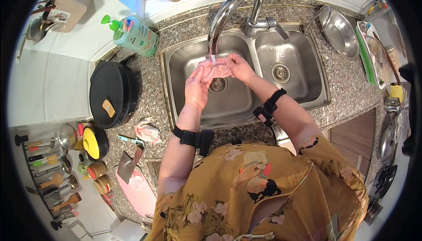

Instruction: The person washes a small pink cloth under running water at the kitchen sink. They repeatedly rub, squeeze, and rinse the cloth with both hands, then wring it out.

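Under the running chrome faucet (230,6), a wet, crumpled pink cloth (217,70) is stretched between my hands. My left hand (196,91) pinches its left end, thumb on top. At the other end, the fingers of my right hand (241,68) grip the cloth. A thin stream of water falls onto its middle. Both hands are over the left basin of the steel double sink (230,105), and the cloth partly covers the view of that basin's drain (218,85).
Left of the sink are a green soap pump bottle (135,38), a black round appliance (113,94), a crumpled pink-and-white cloth (147,130), a peeler (131,139), a cleaver (128,165) and a pink cutting board (138,191). A steel bowl (341,33) leans at the right.
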Tool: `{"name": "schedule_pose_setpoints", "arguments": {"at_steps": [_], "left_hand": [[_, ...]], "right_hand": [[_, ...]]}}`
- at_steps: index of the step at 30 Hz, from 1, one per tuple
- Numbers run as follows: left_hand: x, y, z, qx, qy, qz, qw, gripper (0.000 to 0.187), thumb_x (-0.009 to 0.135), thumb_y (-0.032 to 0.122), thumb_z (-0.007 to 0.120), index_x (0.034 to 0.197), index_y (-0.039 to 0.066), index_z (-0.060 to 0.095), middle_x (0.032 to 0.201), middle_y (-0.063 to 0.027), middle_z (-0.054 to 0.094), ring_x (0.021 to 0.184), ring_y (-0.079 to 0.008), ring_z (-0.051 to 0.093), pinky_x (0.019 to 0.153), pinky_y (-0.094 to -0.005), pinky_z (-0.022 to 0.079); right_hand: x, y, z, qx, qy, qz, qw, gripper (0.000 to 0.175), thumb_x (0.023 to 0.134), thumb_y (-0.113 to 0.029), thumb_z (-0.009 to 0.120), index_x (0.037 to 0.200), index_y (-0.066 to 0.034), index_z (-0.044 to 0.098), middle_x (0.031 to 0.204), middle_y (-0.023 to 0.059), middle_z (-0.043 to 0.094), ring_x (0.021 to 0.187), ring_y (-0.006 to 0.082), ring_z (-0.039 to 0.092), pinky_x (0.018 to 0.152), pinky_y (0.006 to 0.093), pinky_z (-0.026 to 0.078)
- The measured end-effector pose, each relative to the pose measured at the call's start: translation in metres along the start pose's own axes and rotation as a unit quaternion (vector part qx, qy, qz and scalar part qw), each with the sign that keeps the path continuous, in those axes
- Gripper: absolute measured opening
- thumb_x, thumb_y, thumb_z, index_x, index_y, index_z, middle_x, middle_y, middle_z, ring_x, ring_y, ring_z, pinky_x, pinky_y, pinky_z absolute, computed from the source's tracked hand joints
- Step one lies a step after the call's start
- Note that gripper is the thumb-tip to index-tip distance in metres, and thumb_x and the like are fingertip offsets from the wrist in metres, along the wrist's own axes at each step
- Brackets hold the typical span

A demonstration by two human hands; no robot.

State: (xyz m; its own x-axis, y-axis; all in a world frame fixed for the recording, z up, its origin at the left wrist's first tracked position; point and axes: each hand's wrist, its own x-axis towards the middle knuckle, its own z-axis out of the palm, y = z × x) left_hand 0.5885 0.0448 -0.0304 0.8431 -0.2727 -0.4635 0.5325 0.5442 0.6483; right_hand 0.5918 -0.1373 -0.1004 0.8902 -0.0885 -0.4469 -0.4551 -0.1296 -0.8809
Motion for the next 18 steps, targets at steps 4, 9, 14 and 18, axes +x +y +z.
{"name": "schedule_pose_setpoints", "arguments": {"at_steps": [4,9,14,18], "left_hand": [[0.0,-0.003,0.002,-0.01,-0.004,-0.002,1.0,0.033,0.095,0.018,0.054,0.122,-0.001,0.054,0.114,-0.0106,0.061,0.102,-0.0195,0.061,0.089,-0.0328,0.05],[0.005,-0.007,0.009,0.106,0.007,0.057,0.993,0.032,0.096,0.016,0.053,0.122,-0.002,0.054,0.115,-0.0087,0.061,0.099,-0.0167,0.061,0.086,-0.0291,0.05],[0.002,-0.012,0.021,0.159,0.025,0.048,0.986,0.029,0.097,0.01,0.048,0.122,-0.004,0.054,0.116,-0.0086,0.061,0.097,-0.0159,0.061,0.085,-0.0279,0.05],[-0.005,-0.011,0.02,0.075,0.016,0.017,0.997,0.028,0.097,0.006,0.046,0.121,-0.004,0.054,0.114,-0.0103,0.062,0.097,-0.0163,0.061,0.083,-0.0282,0.05]], "right_hand": [[-0.022,-0.011,0.001,0.325,-0.07,0.146,0.932,0.022,0.099,-0.022,0.043,0.113,-0.0055,0.049,0.101,0.0052,0.063,0.088,0.0183,0.066,0.059,0.0265,0.054],[-0.046,-0.051,0.021,0.338,0.004,-0.069,0.939,0.018,0.094,-0.014,0.053,0.11,-0.0068,0.05,0.096,0.0056,0.06,0.08,0.0173,0.063,0.064,0.027,0.052],[-0.047,-0.052,0.04,-0.154,0.14,-0.373,0.904,0.024,0.084,-0.006,0.053,0.107,-0.0084,0.05,0.097,0.0145,0.054,0.087,0.0363,0.059,0.076,0.0433,0.049],[-0.038,-0.047,0.035,-0.196,0.226,-0.269,0.915,0.018,0.086,-0.011,0.051,0.103,-0.0091,0.049,0.098,0.0175,0.052,0.091,0.0401,0.056,0.076,0.0484,0.047]]}}
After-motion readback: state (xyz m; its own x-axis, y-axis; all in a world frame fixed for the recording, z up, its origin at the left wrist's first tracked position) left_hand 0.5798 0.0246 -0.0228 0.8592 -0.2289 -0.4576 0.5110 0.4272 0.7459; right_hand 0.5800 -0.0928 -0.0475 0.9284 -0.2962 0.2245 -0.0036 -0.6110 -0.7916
